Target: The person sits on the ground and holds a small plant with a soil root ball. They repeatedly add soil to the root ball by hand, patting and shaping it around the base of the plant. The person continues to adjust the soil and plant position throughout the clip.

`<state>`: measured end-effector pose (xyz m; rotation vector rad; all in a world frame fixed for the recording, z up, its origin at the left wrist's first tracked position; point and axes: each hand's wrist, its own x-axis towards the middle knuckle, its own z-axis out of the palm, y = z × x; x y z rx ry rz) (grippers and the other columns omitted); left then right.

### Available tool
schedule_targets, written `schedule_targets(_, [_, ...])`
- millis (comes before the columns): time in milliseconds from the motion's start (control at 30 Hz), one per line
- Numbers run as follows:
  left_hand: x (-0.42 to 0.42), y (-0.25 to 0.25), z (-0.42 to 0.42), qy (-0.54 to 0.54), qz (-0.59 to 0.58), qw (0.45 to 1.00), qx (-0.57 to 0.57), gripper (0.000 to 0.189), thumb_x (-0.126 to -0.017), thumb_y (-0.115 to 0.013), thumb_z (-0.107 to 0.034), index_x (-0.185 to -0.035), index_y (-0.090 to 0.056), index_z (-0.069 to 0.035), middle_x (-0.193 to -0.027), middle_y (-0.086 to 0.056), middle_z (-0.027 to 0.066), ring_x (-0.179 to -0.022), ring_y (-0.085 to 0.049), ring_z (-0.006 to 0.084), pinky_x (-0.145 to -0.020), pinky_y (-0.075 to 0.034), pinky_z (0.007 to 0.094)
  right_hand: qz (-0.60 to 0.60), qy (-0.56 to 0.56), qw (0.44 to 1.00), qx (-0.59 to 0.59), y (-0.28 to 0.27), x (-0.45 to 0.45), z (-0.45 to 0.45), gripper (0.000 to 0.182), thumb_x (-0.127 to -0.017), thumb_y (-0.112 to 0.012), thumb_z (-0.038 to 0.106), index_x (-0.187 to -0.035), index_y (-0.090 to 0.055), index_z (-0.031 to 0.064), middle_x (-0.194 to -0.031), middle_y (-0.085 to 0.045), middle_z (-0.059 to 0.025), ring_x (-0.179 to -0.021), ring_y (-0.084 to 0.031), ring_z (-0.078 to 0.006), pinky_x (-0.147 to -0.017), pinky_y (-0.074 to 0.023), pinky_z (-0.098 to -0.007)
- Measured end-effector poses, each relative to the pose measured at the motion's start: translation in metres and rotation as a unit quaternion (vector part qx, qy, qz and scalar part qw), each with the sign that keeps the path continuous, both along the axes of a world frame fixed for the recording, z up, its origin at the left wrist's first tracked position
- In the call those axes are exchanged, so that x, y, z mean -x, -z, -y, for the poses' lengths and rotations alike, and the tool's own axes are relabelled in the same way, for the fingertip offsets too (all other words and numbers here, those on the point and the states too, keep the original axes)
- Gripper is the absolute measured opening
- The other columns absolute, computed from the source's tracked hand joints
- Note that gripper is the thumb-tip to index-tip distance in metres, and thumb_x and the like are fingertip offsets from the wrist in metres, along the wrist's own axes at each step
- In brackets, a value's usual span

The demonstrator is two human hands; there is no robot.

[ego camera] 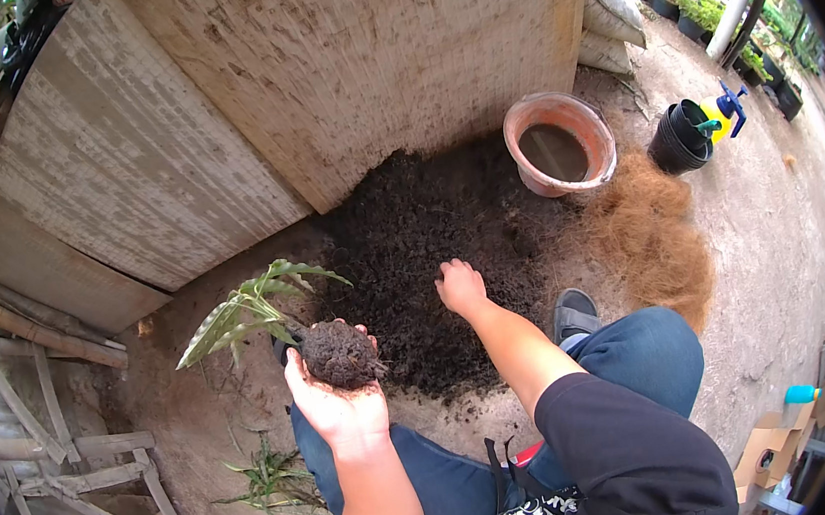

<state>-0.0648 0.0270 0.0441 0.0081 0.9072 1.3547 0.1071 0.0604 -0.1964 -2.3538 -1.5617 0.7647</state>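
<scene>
My left hand (342,412) cradles the soil-covered root ball (340,353) of a leafy plant, palm up. The plant's long green leaves (241,317) point to the upper left, so it lies tilted on its side. My right hand (460,282) reaches down to the heap of dark soil (410,235) in front of me and touches its surface; its fingertips are partly hidden, and whether they hold any soil I cannot tell.
An orange bucket (534,178) with murky liquid stands behind the heap. Brown fibre (651,232) lies to its right, near stacked black pots (674,143) and a yellow sprayer (718,112). Boards (361,59) lean behind the soil. Cut leaves (269,472) and a wooden frame (96,479) are at left.
</scene>
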Motion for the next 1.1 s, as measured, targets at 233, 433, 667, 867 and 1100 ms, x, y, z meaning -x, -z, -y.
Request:
schedule_targets(233, [-0.003,-0.001,0.000,0.001,0.004,1.000,-0.008,0.042,-0.089,-0.036,-0.035,-0.105,-0.052,0.001,-0.100,-0.058,0.0160,-0.088,-0.056,0.0325,-0.079,-0.047,0.0438,-0.049,0.072,0.994,-0.065,0.030,0.012,-0.031,0.018,-0.076,-0.062,0.023,-0.084,-0.063,0.0066,-0.094,-0.056,-0.0090,-0.096,-0.053,-0.0268,-0.079,-0.0450,-0.0397])
schedule_targets(433, [-0.009,-0.003,-0.001,0.004,0.012,1.000,0.005,0.038,-0.089,-0.036,-0.035,-0.105,-0.051,-0.003,-0.102,-0.057,0.0154,-0.090,-0.055,0.0321,-0.079,-0.046,0.0432,-0.026,0.085,0.996,-0.028,0.024,0.027,-0.041,0.020,-0.078,-0.060,0.026,-0.088,-0.064,0.0085,-0.094,-0.057,-0.0073,-0.097,-0.053,-0.0245,-0.080,-0.0414,-0.0389])
schedule_targets(667, [-0.014,-0.004,-0.003,-0.002,-0.001,1.000,0.023,0.038,-0.089,-0.035,-0.036,-0.105,-0.051,-0.005,-0.100,-0.057,0.0150,-0.088,-0.056,0.0316,-0.075,-0.046,0.0437,-0.001,0.081,0.997,-0.008,0.025,0.030,-0.046,0.020,-0.079,-0.057,0.024,-0.088,-0.063,0.0072,-0.095,-0.058,-0.0072,-0.097,-0.053,-0.0244,-0.084,-0.0364,-0.0404])
schedule_targets(867, [-0.010,-0.003,0.000,0.011,0.036,0.999,0.005,0.040,-0.087,-0.038,-0.037,-0.104,-0.053,-0.005,-0.102,-0.057,0.0152,-0.092,-0.055,0.0325,-0.081,-0.045,0.0443,-0.052,0.132,0.990,-0.013,0.023,0.022,-0.041,0.020,-0.080,-0.056,0.024,-0.087,-0.062,0.0060,-0.096,-0.058,-0.0075,-0.094,-0.055,-0.0250,-0.085,-0.0360,-0.0417])
schedule_targets(1100, [-0.005,-0.004,0.001,0.009,0.038,0.999,0.010,0.039,-0.087,-0.038,-0.037,-0.105,-0.053,-0.006,-0.102,-0.058,0.0146,-0.092,-0.056,0.0328,-0.081,-0.045,0.0448,-0.328,0.096,0.939,-0.041,0.031,-0.015,-0.061,0.026,-0.081,-0.059,0.022,-0.091,-0.060,-0.0013,-0.082,-0.064,-0.0125,-0.078,-0.061,-0.0243,-0.072,-0.0444,-0.0359])
